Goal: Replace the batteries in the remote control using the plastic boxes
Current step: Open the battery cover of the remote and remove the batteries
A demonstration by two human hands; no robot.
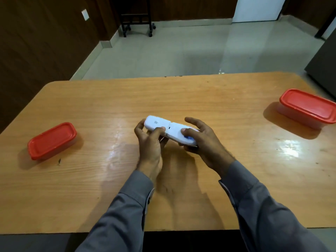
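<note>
While both hands grip it above the middle of the glossy wooden table (181, 99), the white oblong plastic remote control (168, 129) lies back-side up. The left hand (151, 140) closes around its left end; the right hand (200, 139) clasps its right end, thumb on top. Two lidded red-topped plastic boxes (51, 140) (307, 108) stand well apart at either side.
</note>
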